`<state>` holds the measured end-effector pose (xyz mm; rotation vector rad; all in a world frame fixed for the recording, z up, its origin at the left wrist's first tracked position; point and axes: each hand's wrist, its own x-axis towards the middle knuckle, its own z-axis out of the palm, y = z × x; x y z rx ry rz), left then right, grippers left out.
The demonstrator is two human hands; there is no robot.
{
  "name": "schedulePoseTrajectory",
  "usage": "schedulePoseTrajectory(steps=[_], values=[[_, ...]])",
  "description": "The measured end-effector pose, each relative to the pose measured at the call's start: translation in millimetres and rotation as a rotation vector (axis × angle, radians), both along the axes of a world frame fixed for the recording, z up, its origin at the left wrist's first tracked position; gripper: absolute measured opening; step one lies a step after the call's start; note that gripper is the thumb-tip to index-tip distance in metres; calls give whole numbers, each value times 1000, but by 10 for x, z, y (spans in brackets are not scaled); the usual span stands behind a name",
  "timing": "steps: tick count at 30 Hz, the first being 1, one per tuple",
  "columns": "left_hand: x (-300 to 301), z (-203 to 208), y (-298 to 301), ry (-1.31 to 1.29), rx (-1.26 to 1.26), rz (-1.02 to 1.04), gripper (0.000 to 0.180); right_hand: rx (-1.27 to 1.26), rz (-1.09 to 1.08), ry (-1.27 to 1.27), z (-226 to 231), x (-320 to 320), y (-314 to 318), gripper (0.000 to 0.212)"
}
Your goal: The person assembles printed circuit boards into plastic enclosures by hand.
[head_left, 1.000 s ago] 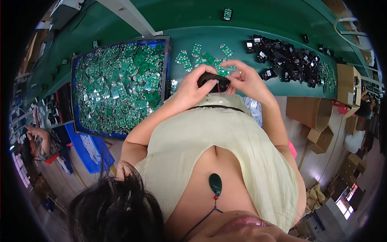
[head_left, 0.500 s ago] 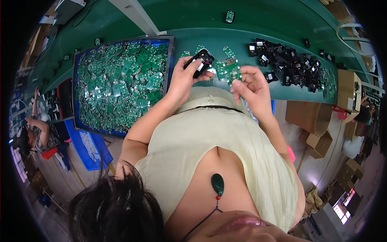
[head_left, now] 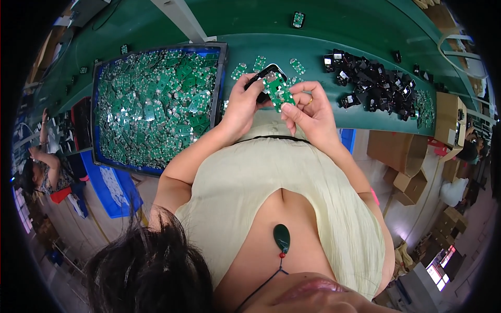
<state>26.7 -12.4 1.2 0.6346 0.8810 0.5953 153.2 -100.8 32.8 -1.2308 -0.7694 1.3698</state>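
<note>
My left hand [head_left: 244,104] is closed round a black plastic housing [head_left: 255,80], whose open side faces up. Between the thumb and fingers of my right hand [head_left: 312,111] is a green circuit board [head_left: 278,93]. The board overlaps the housing and hides much of its inside; whether the two touch I cannot tell. A few loose circuit boards lie on the green table just beyond my hands, among them one board [head_left: 297,65] to the right and another [head_left: 239,71] to the left.
A black-rimmed blue tray [head_left: 223,62] heaped with circuit boards stands at left. Black housings [head_left: 373,83] are piled at right, beside more boards [head_left: 425,107]. Cardboard boxes [head_left: 399,151] stand below the table's right side. Another person [head_left: 47,167] sits far left.
My right hand has moved left, bringing the circuit board over the housing. My left hand still holds the housing, now tilted differently and largely covered by the board.
</note>
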Motion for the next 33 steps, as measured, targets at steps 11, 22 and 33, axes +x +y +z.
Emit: schedulePoseTrajectory(steps=[11,22,33], values=[[-26,33,-41,-83,-18,-50,26,-33,-27,-15,-167,60,61,30],[-27,-91,-53,62,147,-90,29,47,-135,-759,-188,109,81,25],[-52,74,-48,79,466,-98,23,392,-172,-799,-201,93,214,9]])
